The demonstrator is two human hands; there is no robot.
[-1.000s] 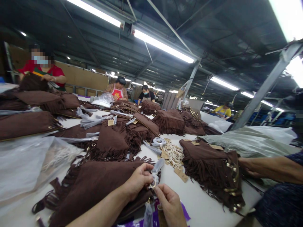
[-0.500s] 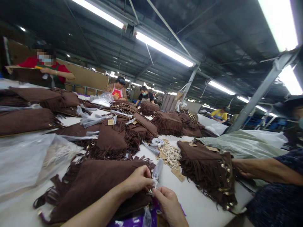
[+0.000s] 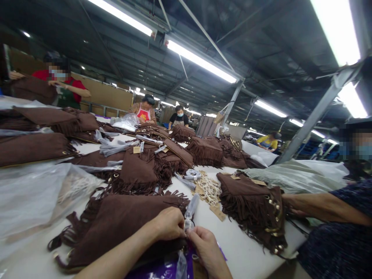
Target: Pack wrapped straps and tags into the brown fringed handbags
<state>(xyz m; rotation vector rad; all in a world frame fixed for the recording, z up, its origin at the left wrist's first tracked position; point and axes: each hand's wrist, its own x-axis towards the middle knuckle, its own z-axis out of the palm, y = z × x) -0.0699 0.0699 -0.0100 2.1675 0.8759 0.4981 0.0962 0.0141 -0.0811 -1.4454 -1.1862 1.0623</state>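
A brown fringed suede-look bag [image 3: 124, 221] lies in front of me, its fringe spread to the left. At its right edge my left hand [image 3: 171, 223] is closed in a pinch around the lower end of a plastic-wrapped strap [image 3: 192, 207]. Thumb and forefinger of my right hand [image 3: 205, 242] press on the same spot from the right. The metal fitting between my fingertips is mostly hidden. Under the bag's near edge shows purple plastic [image 3: 162, 267], with a brown card tag [image 3: 200, 270] beside my right wrist and another clear-wrapped piece [image 3: 181, 265] hanging down.
White strings with tags [image 3: 209, 188] lie beyond my hands. To the right is another fringed bag [image 3: 251, 209], a co-worker's arm [image 3: 325, 203] reaching behind it. More brown bags [image 3: 138, 168] cover the table's far side. Clear plastic sheeting [image 3: 31, 197] lies left; other people work behind.
My left hand has turned, its fingers curling closer over the fitting, while the right stays pinched beside it. At the far left, a co-worker's brown piece has shifted.
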